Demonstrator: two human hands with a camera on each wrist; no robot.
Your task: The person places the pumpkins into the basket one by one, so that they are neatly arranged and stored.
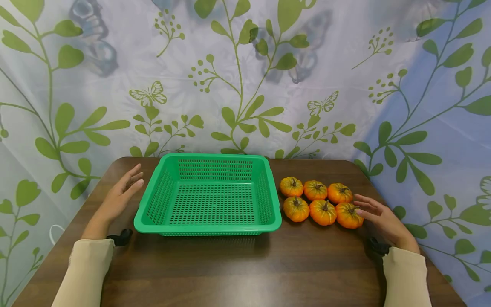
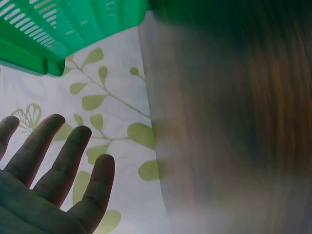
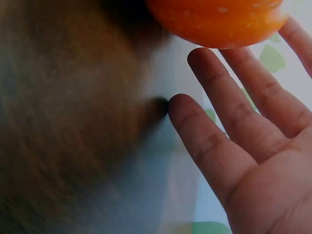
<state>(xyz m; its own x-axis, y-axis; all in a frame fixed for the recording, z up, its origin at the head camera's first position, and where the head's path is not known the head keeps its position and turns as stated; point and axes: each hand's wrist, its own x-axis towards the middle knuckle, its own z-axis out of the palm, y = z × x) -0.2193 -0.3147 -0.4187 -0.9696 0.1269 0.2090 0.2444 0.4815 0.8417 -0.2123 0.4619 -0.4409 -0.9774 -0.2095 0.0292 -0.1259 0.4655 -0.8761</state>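
Observation:
A green plastic basket (image 1: 215,204) with slotted walls sits on the brown table, and nothing lies in it. My left hand (image 1: 116,198) is held just left of its rim, fingers extended and apart from the basket. To the basket's right, several small orange pumpkins with brown stems stand in two rows. My right hand (image 1: 387,221) is at the right end of the rows, its fingers loosely extended. Those fingertips are right at the front-right pumpkin (image 1: 349,216). In the right wrist view the underside of a pumpkin (image 3: 219,24) shows above the spread fingers (image 3: 209,131).
The brown wooden table (image 1: 238,268) ends at a back edge close behind the basket. Behind it hangs a pale cloth (image 1: 215,115) printed with green leaves and butterflies. Each wrist wears a black strap; the left strap (image 1: 120,238) is near the basket's front-left corner.

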